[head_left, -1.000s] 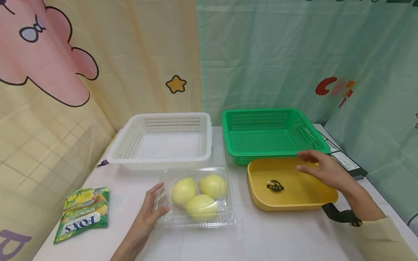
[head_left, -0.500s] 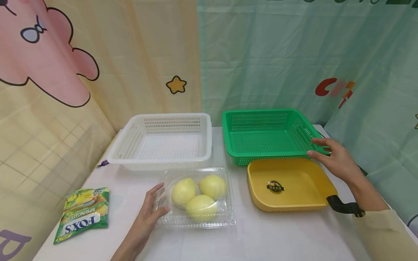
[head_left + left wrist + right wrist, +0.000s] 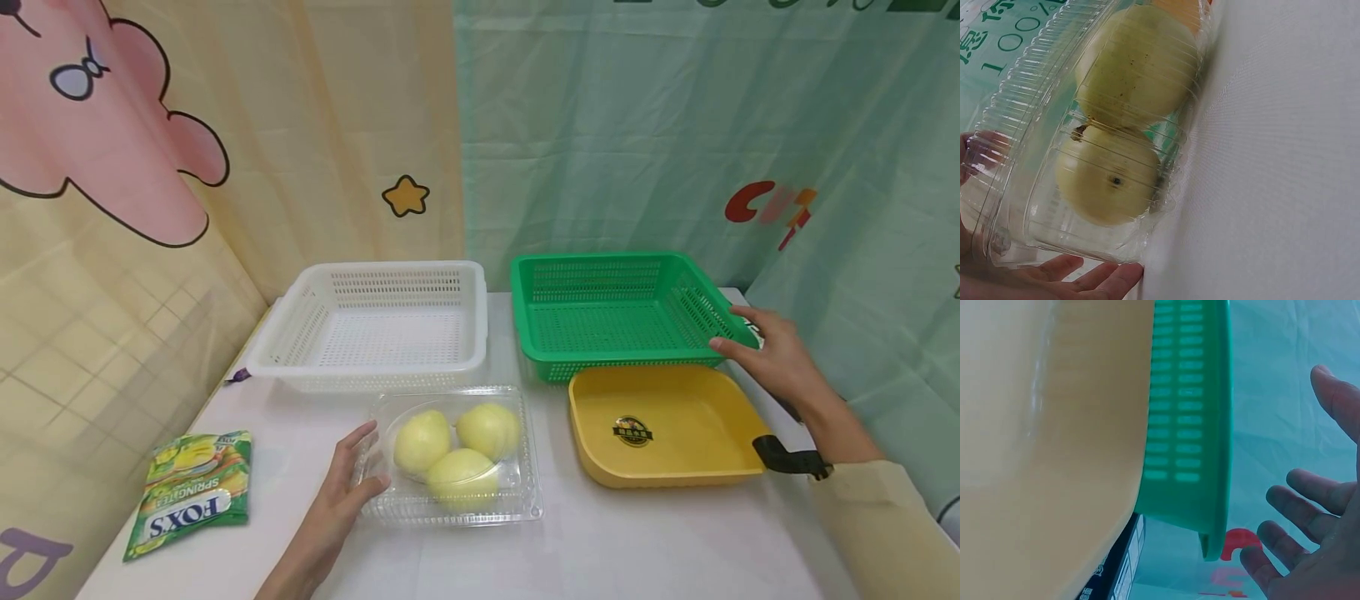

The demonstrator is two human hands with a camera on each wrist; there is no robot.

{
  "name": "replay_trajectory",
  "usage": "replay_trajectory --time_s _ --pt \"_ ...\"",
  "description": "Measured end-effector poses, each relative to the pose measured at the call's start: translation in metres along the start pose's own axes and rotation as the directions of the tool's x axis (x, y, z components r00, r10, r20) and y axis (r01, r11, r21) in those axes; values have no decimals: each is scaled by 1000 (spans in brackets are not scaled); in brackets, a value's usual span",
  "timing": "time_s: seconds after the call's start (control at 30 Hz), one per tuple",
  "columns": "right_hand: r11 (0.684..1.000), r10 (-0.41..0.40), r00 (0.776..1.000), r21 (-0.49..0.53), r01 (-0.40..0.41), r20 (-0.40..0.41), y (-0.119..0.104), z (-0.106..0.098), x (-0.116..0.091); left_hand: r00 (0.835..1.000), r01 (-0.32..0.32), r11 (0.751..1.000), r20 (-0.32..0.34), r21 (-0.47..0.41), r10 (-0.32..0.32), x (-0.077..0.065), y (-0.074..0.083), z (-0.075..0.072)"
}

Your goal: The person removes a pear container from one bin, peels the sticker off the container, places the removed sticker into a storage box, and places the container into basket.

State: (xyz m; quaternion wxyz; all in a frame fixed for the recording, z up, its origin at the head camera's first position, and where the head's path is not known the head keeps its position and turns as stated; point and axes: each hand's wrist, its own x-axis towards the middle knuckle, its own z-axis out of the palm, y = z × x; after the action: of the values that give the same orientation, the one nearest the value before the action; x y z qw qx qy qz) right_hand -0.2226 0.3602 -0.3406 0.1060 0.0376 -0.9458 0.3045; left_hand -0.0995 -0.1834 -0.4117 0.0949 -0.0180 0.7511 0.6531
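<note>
A clear plastic clamshell box (image 3: 453, 457) with three pale yellow fruits (image 3: 422, 441) lies at the front middle of the white table. My left hand (image 3: 352, 482) rests against its left side, fingers straight on the lid; the left wrist view shows the box (image 3: 1104, 137) close up with fingertips (image 3: 1110, 278) under its edge. My right hand (image 3: 757, 346) is spread open at the near right corner of the green basket (image 3: 622, 310), holding nothing. In the right wrist view its open fingers (image 3: 1310, 506) stand just beside the basket's rim (image 3: 1210, 425).
A white basket (image 3: 375, 325) stands behind the clamshell. A yellow tray (image 3: 660, 429) lies in front of the green basket, a black object (image 3: 787, 460) at its right corner. A green FOX'S candy bag (image 3: 191, 492) lies front left. Curtains hang close behind and left.
My right hand has moved from over the yellow tray back and right to the green basket's near right corner. The left hand and the clamshell have stayed still.
</note>
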Motion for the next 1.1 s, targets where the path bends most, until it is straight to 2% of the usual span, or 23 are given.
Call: replay_trajectory --time_s 0.2,0.5,0.87,1.1 --pt "999 2 1000 -32 -1 20 11 1 9 1000 9 1000 3 -4 -9 0 0 0" --pt "998 52 990 -43 -46 131 26 1 16 1000 14 1000 2 -4 -14 1 0 0" --pt "996 91 973 -36 -85 211 32 4 24 1000 12 1000 2 -9 -12 0 0 0" --pt "996 94 968 -29 -90 234 35 7 28 1000 14 1000 4 -3 -14 0 0 0"
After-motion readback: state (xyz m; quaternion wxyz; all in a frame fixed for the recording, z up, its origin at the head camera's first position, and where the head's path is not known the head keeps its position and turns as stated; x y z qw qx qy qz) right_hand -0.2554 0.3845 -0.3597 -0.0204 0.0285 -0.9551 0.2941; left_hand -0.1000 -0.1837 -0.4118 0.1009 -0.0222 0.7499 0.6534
